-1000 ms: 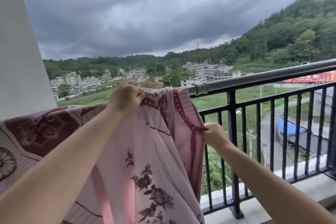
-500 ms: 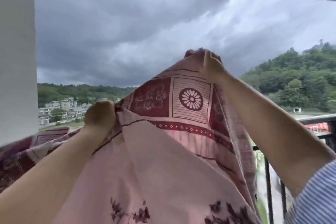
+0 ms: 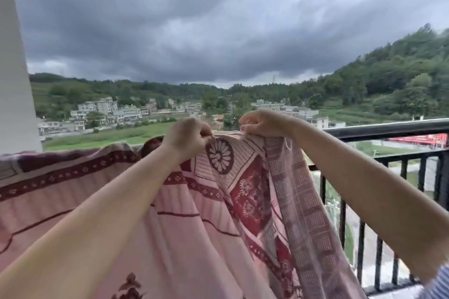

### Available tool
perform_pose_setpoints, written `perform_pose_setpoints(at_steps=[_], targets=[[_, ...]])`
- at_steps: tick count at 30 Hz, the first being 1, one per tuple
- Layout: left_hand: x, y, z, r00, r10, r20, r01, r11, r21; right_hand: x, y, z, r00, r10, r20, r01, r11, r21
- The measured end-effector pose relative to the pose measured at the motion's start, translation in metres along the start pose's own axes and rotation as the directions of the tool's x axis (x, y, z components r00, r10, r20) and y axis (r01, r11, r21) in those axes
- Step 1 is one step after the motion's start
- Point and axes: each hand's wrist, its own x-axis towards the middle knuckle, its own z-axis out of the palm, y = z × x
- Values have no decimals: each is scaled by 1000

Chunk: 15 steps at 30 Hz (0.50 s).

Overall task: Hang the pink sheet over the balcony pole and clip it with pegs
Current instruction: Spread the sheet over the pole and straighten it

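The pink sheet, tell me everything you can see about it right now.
The pink sheet looks like thin woven cotton, pale pink with maroon borders, a white flower roundel and dark floral prints. It drapes over the balcony pole, which it hides at left, and hangs in folds. The left hand and right hand pinch its bunched top edge. No pegs show.

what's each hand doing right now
Left hand: closed, gripping the top edge of the pink patterned cotton sheet.
Right hand: closed, pinching the same edge.
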Motion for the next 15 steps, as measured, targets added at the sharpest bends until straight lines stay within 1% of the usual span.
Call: perform_pose_setpoints(at_steps=[2,3,4,5,6,7,8,9,10,11,12,13,15], targets=[[-1,3,2,998,15,-65,-13,1000,21,-15,11,5,978,-89,-190,91,996,3],[0,4,2,996,19,-87,-16,999,31,-24,17,10,948,-121,-293,127,992,1],[0,5,3,995,22,-97,-18,999,45,-34,25,18,899,-158,-409,160,987,-31],[0,6,4,995,21,-94,-16,998,64,-45,33,28,826,-181,-535,164,983,-80],[0,7,5,996,21,-91,-13,997,81,-55,45,42,746,-167,-645,114,986,-124],[0,7,5,996,20,-90,-11,996,94,-66,55,60,691,-108,-715,32,992,-118],[1,7,5,995,19,-96,-9,995,101,-76,62,82,690,4,-724,-68,996,-60],[1,8,5,995,14,-98,-4,994,105,-86,64,105,730,144,-668,-180,984,16],[1,8,5,995,9,-95,1,994,107,-91,65,125,781,261,-567,-277,959,61],[1,9,5,996,3,-93,7,994,109,-91,65,145,821,328,-467,-336,939,70],[1,9,5,996,-3,-94,14,994,107,-88,63,157,849,342,-402,-336,938,87],[0,9,5,995,-11,-99,22,994,104,-84,61,164,848,366,-382,-340,930,136],[0,10,4,994,-24,-107,36,993,114,-76,64,160,815,456,-358,-383,887,259]])
